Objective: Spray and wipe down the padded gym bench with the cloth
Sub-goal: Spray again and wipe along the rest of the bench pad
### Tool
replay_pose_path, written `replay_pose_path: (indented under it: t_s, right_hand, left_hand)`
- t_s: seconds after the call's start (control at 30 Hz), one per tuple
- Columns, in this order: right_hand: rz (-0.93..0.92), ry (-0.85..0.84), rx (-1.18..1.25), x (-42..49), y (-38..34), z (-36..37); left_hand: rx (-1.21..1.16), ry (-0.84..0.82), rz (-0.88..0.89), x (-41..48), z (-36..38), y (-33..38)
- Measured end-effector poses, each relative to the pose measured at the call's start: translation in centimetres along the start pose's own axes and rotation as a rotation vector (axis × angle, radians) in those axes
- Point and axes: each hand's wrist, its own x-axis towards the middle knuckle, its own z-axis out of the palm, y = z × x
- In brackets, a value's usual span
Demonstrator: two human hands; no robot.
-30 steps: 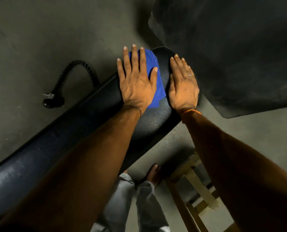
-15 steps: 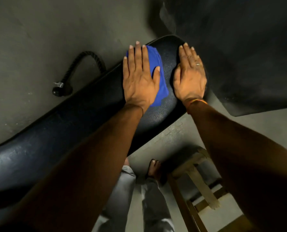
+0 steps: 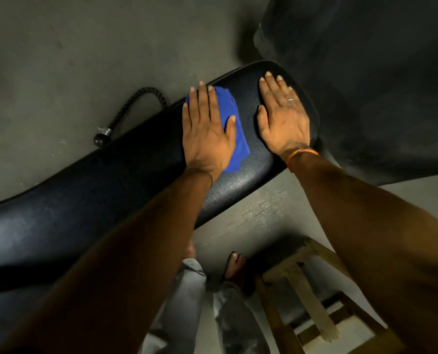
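Note:
A long black padded bench (image 3: pixel 90 200) runs from the lower left up to a rounded end at the upper right. My left hand (image 3: pixel 207 129) lies flat with straight fingers on a folded blue cloth (image 3: pixel 238 139), pressing it onto the pad. My right hand (image 3: pixel 281 116), wearing a ring and an orange wrist thread, rests flat on the bare pad near the bench's end, a short gap from the cloth. No spray bottle is in view.
A black rope handle (image 3: pixel 133 108) with a metal clip lies on the concrete floor beyond the bench. A dark rubber mat (image 3: pixel 378 85) covers the upper right. A wooden stool (image 3: pixel 312 297) stands at lower right, beside my feet (image 3: pixel 234 267).
My left hand has slid the cloth leftwards along the pad, away from the bench's end. The gap between the two hands has widened. My right hand stays flat near the end.

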Motion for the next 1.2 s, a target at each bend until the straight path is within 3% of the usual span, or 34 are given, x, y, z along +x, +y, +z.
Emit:
replay_pose_path:
  t_s: [0.2,0.43,0.67,0.97,1.07,1.2]
  right_hand:
    - [-0.010,-0.112,0.124,-2.0,-5.3,-0.5]
    - [-0.010,-0.056,0.072,-2.6,-8.5,1.7]
    - [-0.028,-0.041,0.056,-2.7,-9.1,1.4]
    - [0.031,0.043,0.141,-2.6,-8.6,2.0]
    - [0.033,0.041,0.148,-2.8,-9.0,1.6]
    - [0.004,0.033,0.110,-2.9,-9.0,1.6]
  left_hand:
    - [0.158,-0.075,-0.028,-9.3,-0.6,-4.2]
    - [-0.071,0.024,-0.204,-0.8,-0.7,-7.3]
    - [0.001,-0.055,-0.020,-9.1,-1.1,-6.9]
    - [-0.078,0.007,-0.022,1.2,-1.0,-5.2]
    - [-0.063,0.018,0.023,-3.3,-1.0,-6.0]
    - [-0.011,-0.083,0.041,-9.6,-0.9,-8.1]
